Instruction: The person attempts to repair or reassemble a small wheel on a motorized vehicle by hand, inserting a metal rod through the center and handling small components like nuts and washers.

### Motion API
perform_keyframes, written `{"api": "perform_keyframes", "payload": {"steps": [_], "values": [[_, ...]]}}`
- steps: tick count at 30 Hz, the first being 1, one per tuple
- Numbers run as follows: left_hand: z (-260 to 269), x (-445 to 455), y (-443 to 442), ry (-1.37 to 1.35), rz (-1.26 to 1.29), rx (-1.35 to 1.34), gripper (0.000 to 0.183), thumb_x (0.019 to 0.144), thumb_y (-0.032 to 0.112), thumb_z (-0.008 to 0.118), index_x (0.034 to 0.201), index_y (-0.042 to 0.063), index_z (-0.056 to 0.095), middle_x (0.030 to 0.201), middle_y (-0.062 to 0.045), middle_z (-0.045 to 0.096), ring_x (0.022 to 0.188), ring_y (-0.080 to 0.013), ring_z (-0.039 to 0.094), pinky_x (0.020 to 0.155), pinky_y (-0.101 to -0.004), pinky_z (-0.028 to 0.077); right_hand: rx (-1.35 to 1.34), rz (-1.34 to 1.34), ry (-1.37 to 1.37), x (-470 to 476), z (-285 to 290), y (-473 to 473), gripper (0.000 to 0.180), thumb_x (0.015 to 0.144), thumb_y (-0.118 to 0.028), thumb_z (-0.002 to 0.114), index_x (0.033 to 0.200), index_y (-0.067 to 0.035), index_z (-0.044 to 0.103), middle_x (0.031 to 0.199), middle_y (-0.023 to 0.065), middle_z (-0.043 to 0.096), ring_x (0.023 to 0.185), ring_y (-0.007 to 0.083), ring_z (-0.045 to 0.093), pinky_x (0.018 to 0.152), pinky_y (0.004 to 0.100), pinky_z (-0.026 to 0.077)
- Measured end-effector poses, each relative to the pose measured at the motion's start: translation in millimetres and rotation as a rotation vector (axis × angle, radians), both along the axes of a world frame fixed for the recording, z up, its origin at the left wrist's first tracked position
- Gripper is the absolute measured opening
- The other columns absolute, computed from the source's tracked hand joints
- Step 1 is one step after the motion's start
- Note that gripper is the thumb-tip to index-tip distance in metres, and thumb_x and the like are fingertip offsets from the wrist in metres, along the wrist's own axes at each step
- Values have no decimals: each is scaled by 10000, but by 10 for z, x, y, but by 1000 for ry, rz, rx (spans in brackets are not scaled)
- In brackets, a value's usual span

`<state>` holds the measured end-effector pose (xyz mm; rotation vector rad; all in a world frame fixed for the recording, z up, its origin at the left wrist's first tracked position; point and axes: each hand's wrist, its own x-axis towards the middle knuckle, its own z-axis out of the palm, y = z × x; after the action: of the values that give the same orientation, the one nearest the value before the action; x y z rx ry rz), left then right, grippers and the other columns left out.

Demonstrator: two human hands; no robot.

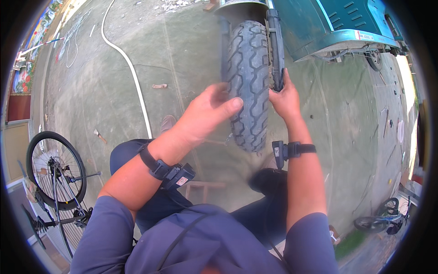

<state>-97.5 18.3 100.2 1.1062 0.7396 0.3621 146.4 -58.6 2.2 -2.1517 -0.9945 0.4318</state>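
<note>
Before me stands a wheel with a black, deeply treaded tyre (249, 78), held between the legs of a front fork under a metal mudguard (241, 8). My left hand (210, 114) is at the tyre's left side, its thumb lying over the tread; its fingers are blurred and partly hidden. On the other side, my right hand (286, 99) holds the lower end of the dark right fork leg (278, 51), thumb on the wheel side and fingers along the outside. Each wrist wears a strapped black device. The axle is mostly out of sight.
A teal vehicle body (308, 27) stands close at the upper right. A white hose (128, 63) runs over the green ground sheet (191, 51). At left is a bicycle wheel (82, 171) on a frame; a hatchet-like tool (100, 136) lies nearby. Another bicycle (385, 219) is at lower right.
</note>
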Motion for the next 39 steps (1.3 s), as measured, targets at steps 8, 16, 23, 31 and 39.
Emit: {"api": "perform_keyframes", "payload": {"steps": [8, 16, 23, 31, 39], "values": [[-32, 151, -93, -3, -25, 85, 934, 802, 371, 781, 1428, -91, 263, 1375, -187, 450, 1275, -244, 441, 1069, -367, 356, -9, 5, 16, 15, 25, -18, 1016, 629, -409, 774, 1418, 76, 356, 1233, 261, 575, 1126, 326, 595, 949, 368, 473], [-52, 325, -76, -182, -72, 13, 735, 832, 285, 759, 1382, -17, 376, 1306, -99, 538, 1190, -182, 519, 1035, -338, 400, -17, 16, 36, -12, 108, -10, 1037, 626, -413, 780, 1421, 86, 341, 1266, 272, 549, 1165, 329, 568, 975, 363, 457], [-98, 406, -63, -250, -32, -124, 682, 840, 316, 749, 1353, 3, 428, 1268, -88, 567, 1155, -182, 548, 1005, -343, 433, -12, 28, 28, 13, 94, -32, 1050, 627, -413, 786, 1425, 92, 327, 1263, 273, 546, 1166, 336, 562, 980, 365, 454], [-159, 470, 20, -297, -2, -189, 670, 853, 366, 725, 1340, 3, 443, 1234, -93, 582, 1114, -196, 579, 967, -367, 475, -14, 24, 54, 10, 82, -24, 1051, 631, -408, 792, 1427, 93, 323, 1241, 268, 558, 1145, 332, 573, 961, 358, 463], [-174, 524, 59, -318, 34, -195, 596, 870, 333, 709, 1308, 5, 473, 1184, -99, 609, 1051, -188, 611, 926, -358, 505, 0, 29, 45, 3, 115, -20, 1053, 627, -403, 799, 1415, 113, 328, 1258, 285, 549, 1164, 333, 570, 970, 357, 457]]}}
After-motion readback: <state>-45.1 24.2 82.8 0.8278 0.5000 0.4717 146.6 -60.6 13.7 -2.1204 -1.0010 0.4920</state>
